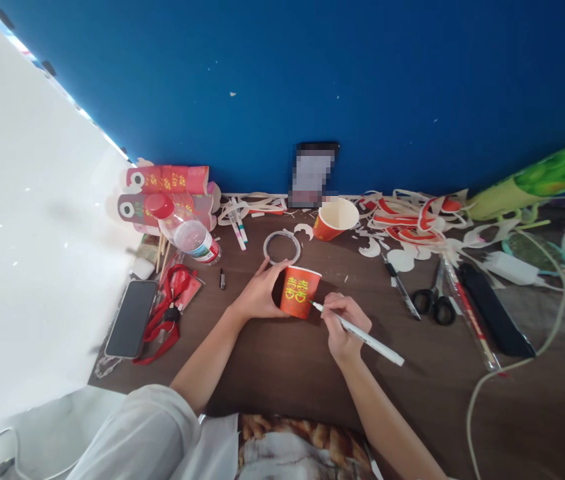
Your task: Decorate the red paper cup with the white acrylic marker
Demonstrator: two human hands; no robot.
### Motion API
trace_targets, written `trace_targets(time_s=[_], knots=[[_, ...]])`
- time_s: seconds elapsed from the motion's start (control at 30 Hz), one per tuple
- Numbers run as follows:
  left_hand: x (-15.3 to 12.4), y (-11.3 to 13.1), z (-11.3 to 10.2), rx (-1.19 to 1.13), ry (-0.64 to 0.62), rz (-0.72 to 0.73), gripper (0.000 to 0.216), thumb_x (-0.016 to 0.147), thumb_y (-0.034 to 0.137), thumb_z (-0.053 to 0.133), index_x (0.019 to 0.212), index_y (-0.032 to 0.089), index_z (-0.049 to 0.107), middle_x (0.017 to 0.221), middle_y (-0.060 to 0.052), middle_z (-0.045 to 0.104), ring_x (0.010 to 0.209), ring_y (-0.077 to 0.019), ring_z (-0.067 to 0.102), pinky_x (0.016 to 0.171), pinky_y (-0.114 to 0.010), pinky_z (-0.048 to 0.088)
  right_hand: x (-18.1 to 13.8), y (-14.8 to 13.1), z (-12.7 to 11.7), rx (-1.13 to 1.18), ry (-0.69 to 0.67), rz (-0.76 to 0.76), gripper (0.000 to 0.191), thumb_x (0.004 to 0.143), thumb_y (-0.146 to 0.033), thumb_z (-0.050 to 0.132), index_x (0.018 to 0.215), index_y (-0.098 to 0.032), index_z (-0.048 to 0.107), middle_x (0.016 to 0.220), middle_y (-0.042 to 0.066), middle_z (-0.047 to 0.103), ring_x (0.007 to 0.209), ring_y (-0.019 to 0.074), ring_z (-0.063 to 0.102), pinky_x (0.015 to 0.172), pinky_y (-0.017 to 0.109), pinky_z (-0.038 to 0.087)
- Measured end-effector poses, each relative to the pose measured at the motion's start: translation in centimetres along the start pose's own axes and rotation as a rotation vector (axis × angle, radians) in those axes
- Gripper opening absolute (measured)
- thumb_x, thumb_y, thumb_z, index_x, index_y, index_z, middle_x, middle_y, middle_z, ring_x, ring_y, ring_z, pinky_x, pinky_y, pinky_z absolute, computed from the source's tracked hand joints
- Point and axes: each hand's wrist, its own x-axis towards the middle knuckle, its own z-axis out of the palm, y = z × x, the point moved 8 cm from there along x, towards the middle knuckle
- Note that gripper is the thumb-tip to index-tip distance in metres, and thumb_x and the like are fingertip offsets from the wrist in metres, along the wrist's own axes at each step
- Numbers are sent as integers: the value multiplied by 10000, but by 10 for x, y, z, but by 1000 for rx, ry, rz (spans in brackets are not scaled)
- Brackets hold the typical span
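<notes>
While the left hand (pixel 260 293) is gripping a red paper cup (pixel 300 291) standing near the middle of the counter (pixel 282 373), the right hand (pixel 343 325) is closing around a white pen (pixel 362 335), its tip touching the cup's right side. Scissors (pixel 432 301) are lying well to the right.

A dark brown table (pixel 282 373) meets a deep blue wall (pixel 312 80), white panel (pixel 22 233) at left.
</notes>
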Motion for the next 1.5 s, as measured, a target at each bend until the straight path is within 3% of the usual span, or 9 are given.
trace_targets(time_s=[1.5], knots=[[-1,-1,1,12,-5,6,1051,554,509,801,1391,206,243,1437,-123,447,1357,-284,424,1242,-488,111,-1,-1,3,116,-64,-27,126,728,-189,549,607,-163,526,586,-5,504,643,120,526,674,284,442]])
